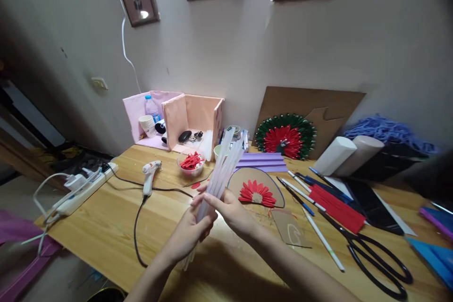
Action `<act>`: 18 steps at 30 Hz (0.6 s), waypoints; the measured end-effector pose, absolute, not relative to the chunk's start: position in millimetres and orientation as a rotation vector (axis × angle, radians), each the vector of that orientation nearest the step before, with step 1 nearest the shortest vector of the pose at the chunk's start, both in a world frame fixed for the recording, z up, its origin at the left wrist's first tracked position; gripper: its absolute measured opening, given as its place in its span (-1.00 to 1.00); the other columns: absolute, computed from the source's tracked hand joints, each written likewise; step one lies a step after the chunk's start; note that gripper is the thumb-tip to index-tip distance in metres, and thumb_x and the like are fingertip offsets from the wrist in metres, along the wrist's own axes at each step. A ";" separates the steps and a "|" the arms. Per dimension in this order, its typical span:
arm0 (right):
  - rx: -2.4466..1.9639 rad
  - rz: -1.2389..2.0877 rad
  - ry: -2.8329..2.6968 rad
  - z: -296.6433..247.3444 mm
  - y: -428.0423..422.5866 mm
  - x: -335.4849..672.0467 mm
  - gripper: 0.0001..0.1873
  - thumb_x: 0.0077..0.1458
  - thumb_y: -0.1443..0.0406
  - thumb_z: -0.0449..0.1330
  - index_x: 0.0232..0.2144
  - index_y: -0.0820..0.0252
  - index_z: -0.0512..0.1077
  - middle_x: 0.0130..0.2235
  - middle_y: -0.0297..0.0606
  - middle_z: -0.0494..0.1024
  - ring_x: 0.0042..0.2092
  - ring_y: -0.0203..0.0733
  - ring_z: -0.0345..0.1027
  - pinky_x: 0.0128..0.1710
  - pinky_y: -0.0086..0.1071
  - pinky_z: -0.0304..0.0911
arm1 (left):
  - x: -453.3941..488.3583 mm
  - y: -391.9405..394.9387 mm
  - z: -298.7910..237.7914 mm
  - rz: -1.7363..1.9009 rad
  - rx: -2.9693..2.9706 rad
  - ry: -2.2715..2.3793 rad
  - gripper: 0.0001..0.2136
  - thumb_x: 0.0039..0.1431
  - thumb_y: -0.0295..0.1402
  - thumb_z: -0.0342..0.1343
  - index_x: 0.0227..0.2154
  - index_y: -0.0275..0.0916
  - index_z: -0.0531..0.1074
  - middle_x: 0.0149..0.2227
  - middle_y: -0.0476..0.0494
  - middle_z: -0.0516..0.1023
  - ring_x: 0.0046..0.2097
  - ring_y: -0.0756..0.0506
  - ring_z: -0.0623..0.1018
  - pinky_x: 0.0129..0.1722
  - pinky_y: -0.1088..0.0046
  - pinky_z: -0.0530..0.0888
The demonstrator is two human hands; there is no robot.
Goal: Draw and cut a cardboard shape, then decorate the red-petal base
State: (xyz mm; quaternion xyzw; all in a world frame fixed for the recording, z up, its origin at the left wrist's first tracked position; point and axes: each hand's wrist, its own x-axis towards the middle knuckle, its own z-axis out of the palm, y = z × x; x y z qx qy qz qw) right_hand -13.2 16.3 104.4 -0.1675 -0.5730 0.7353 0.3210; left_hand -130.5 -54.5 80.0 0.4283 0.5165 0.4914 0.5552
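Observation:
A bundle of long, translucent white glue sticks (223, 163) stands tilted above the front of the table, its upper ends leaning away and to the right. My left hand (194, 229) is closed round the lower part of the bundle. Higher up, my right hand (233, 211) grips the same sticks, its thumb across them. The lower ends poke out beneath my left hand. To the left lies a white hot glue gun (150, 175) with a black cord. Just right of my right hand is a cardboard fan shape (244, 179) with a red petal flower (257, 192).
Large black scissors (371, 257), a white pen (323, 240) and folded red paper (336, 207) lie on the right. Behind are a bowl of red scraps (191, 163), pink boxes (194, 113) and purple pleated paper (264, 163). A power strip (85, 188) sits at the left edge.

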 end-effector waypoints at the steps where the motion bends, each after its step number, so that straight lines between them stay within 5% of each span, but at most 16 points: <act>1: -0.445 1.896 -1.503 108.0 20.4 -12.5 -0.65 0.08 0.05 0.15 -0.21 0.16 0.31 -0.36 -0.28 0.52 -0.25 -0.17 0.44 -0.19 -0.26 0.34 | -125.7 -44.8 80.7 1.184 1.048 1.230 -0.67 0.04 -0.12 0.13 -0.26 -0.23 0.24 -0.61 0.15 0.16 -0.58 0.09 0.16 -0.60 0.58 0.15; 5: -0.402 1.804 -1.587 110.6 37.8 -4.1 -0.63 0.10 0.01 0.10 -0.20 0.17 0.32 -0.41 -0.31 0.46 -0.43 -0.29 0.36 -0.58 -0.49 0.21 | -113.8 -12.6 80.7 1.218 1.246 1.247 -0.80 0.02 -0.25 0.14 -0.46 -0.25 0.27 -0.51 -0.01 0.33 -0.43 0.00 0.33 -0.42 0.50 0.31; 8: -0.422 1.756 -1.607 100.9 47.4 2.6 -0.62 0.09 0.02 0.13 -0.23 0.20 0.32 -0.42 -0.32 0.44 -0.42 -0.33 0.35 -0.48 -0.49 0.26 | -109.8 0.8 73.3 1.178 1.261 1.242 -0.86 -0.01 -0.32 0.13 -0.47 -0.26 0.30 -0.48 -0.06 0.40 -0.37 -0.05 0.40 -0.35 0.45 0.35; 13: -0.617 1.756 -1.644 89.8 53.9 3.1 -0.60 0.06 -0.01 0.12 -0.35 0.23 0.33 -0.44 -0.30 0.44 -0.53 -0.34 0.29 -0.73 -0.56 0.03 | -107.3 6.5 51.3 1.173 1.160 1.241 -0.88 -0.11 -0.38 0.15 -0.52 -0.27 0.32 -0.49 -0.08 0.42 -0.38 -0.07 0.42 -0.34 0.40 0.35; 18: -0.481 1.750 -1.627 101.8 54.8 -11.6 -0.57 0.05 -0.02 0.14 -0.57 0.22 0.29 -0.59 -0.38 0.34 -0.55 -0.37 0.24 -0.55 -0.48 0.17 | -106.7 5.3 53.9 1.208 1.112 1.274 -0.77 -0.15 -0.25 0.21 -0.56 -0.25 0.29 -0.59 0.02 0.27 -0.50 0.01 0.26 -0.48 0.45 0.22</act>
